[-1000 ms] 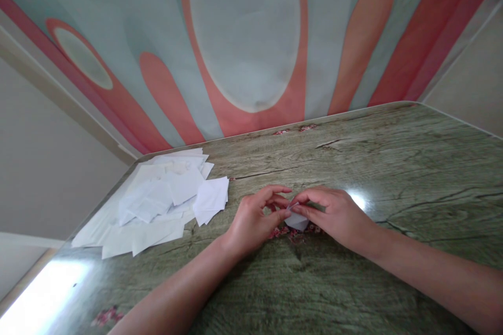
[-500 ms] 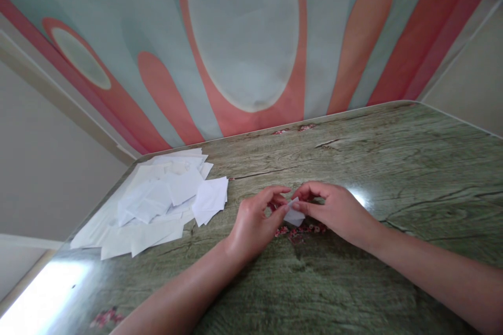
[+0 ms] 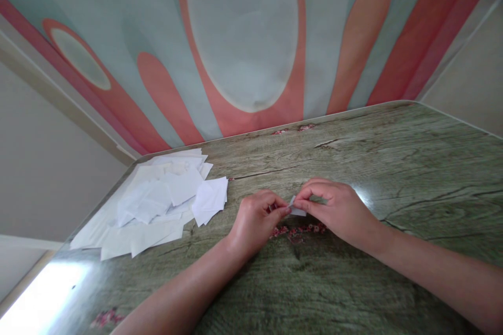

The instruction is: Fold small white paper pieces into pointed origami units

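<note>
A small folded piece of white paper (image 3: 298, 212) is held just above the table between my two hands. The thumb and fingers of my left hand (image 3: 261, 214) pinch its left side. On the other side, my right hand (image 3: 334, 204) grips it between thumb and forefinger. My fingers cover much of the paper, so its full shape is hidden. To the left of my left hand lies a small stack of white paper squares (image 3: 211, 199).
A large spread pile of white paper sheets (image 3: 153, 241) covers the table's left part. The wood-patterned table (image 3: 373, 157) has printed red flowers and glossy reflections. Behind it rises a backdrop (image 3: 243, 26) with coral shapes.
Less of the paper now shows below my fingers, and it looks flatter. My left hand's fingers have closed together, and my right hand's fingertips have drawn in around the paper.
</note>
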